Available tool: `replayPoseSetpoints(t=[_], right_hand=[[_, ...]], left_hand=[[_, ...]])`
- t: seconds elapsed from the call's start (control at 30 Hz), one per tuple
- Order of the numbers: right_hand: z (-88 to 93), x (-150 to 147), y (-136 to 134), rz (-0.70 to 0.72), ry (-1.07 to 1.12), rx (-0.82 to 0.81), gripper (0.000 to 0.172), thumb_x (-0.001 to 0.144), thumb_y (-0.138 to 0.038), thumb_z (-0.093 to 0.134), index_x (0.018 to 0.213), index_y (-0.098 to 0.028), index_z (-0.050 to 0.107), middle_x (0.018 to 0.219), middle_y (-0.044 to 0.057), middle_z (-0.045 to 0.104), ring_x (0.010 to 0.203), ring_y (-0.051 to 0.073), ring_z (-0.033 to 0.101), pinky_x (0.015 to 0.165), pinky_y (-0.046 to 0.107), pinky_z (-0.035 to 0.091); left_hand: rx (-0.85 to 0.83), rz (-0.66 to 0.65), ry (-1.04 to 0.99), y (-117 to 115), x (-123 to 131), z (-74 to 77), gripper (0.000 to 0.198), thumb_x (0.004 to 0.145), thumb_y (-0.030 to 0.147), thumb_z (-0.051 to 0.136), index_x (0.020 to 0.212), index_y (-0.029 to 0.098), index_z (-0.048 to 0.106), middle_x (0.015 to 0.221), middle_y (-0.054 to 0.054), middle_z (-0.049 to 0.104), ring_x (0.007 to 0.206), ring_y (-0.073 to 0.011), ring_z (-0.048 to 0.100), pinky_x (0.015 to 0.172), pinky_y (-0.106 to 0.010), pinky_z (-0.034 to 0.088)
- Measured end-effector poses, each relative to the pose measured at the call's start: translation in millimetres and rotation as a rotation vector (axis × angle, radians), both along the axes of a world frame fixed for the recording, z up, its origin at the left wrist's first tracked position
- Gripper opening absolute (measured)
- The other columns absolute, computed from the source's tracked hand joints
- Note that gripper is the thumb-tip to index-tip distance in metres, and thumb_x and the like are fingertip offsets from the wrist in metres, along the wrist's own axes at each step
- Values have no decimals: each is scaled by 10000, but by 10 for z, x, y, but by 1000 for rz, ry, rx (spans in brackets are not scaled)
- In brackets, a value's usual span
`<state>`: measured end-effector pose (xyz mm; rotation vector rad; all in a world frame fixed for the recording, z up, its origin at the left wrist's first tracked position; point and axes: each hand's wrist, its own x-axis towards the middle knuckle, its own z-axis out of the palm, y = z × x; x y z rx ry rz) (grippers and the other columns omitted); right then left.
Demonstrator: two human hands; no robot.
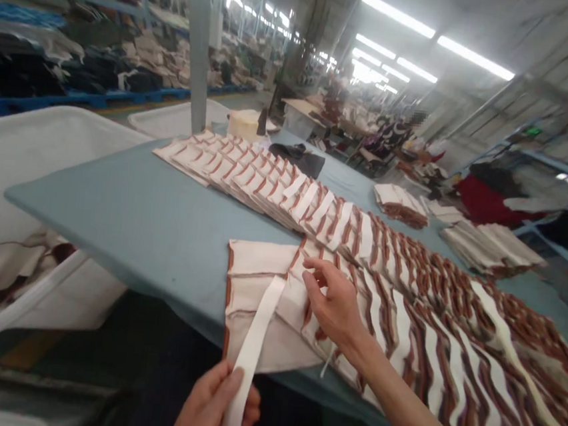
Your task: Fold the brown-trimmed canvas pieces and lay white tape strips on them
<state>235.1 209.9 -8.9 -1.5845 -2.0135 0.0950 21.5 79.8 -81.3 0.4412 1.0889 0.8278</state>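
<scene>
My left hand (219, 394) is closed at the table's front edge, with a white fabric strip (261, 318) pinched between thumb and fingers. The strip's upper end lies across a cream fabric panel (262, 258) with brown edging. Over the neighbouring panels hovers my right hand (333, 301), its fingers partly curled and thumb apart from the index finger; nothing shows between them. Right of it, overlapping cream and brown pieces (413, 379) lie in a long row, with white strips (404, 325) between several of them.
A second long row of layered panels (248, 169) runs behind on the blue-grey table (129, 205). Stacked pieces (400, 204) sit at the far side. White bins (60, 138) stand at left, beside a metal post (198, 51). Loaded shelves line the background.
</scene>
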Motion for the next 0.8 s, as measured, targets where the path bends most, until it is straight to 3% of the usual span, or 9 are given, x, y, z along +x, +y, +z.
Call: replayPoseSetpoints(t=[0.07, 0.17, 0.3, 0.4, 0.6, 0.7, 0.8], right_hand=[[-76, -59, -534, 71, 74, -23, 200, 1013, -254, 524, 1165, -218, 649, 1018, 58, 773, 789, 175, 733, 776, 302, 605], [-229, -122, -1182, 130, 134, 27, 215, 998, -201, 549, 1188, -224, 646, 1028, 71, 781, 794, 185, 748, 765, 320, 629], [-482, -156, -1723, 51, 76, 146, 331, 970, -150, 575, 1288, -232, 613, 1109, 104, 780, 907, 226, 783, 796, 356, 664], [-615, -195, -1941, 0, -1, 258, 403, 943, -105, 583, 1331, -216, 582, 1140, 141, 771, 1010, 258, 773, 834, 389, 668], [-647, -274, -2132, -21, -56, 423, 351, 916, -106, 680, 1180, -331, 628, 917, 22, 770, 820, 194, 753, 751, 337, 638], [-608, -267, -2152, 7, -31, 426, 232, 938, -118, 662, 1058, -317, 673, 866, 15, 763, 777, 180, 732, 719, 317, 603], [-569, -274, -2163, 51, 64, 360, 130, 967, -152, 638, 977, -265, 701, 850, 42, 758, 745, 190, 706, 682, 326, 565]], left_hand=[[-63, 12, -155, -2, -9, 72, 503, 771, 537, 875, 963, 100, 714, 867, -119, 790, 717, -199, 741, 675, -281, 623], [-106, -8, -262, 44, 32, 234, 264, 882, 275, 789, 1044, 80, 714, 983, -163, 804, 792, -222, 774, 757, -324, 658], [-111, -56, -318, 54, 150, 408, 163, 962, 151, 625, 1069, 58, 707, 1105, -210, 785, 962, -297, 785, 847, -421, 672], [-124, -11, -295, 22, 244, 469, 188, 992, 141, 554, 1094, 61, 690, 1217, -219, 752, 1086, -331, 757, 881, -471, 670], [-145, 33, -218, -39, 371, 542, 224, 981, 102, 513, 1125, 51, 677, 1297, -211, 718, 1179, -329, 717, 854, -394, 676], [-132, 20, -204, -83, 392, 552, 239, 980, 108, 515, 1144, 48, 677, 1311, -214, 712, 1217, -338, 696, 893, -414, 664], [-117, 23, -201, -119, 405, 541, 229, 984, 108, 516, 1119, 39, 687, 1237, -210, 744, 1126, -303, 735, 855, -360, 658]])
